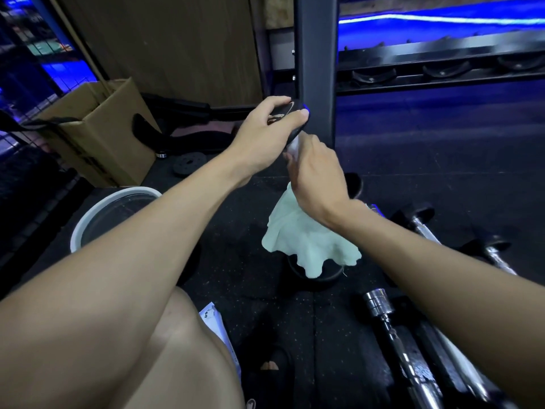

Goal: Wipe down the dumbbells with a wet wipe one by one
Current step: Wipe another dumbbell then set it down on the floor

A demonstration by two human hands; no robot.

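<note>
Standing upright, the dumbbell (pixel 290 119) may tip: left hand (pixel 265 134) grips its top, right hand (pixel 315 172) clutches the cloth (pixel 306 240) round the handle.

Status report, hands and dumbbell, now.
Left hand grips upright dumbbell's top head. Right hand wraps pale green wipe round its handle. Nothing blocking.

Dark speckled rubber floor (pixel 427 184), white basin (pixel 88 214) at left, cardboard box (pixel 100 137) behind it, chrome-handled dumbbells (pixel 392 326) at right
</note>
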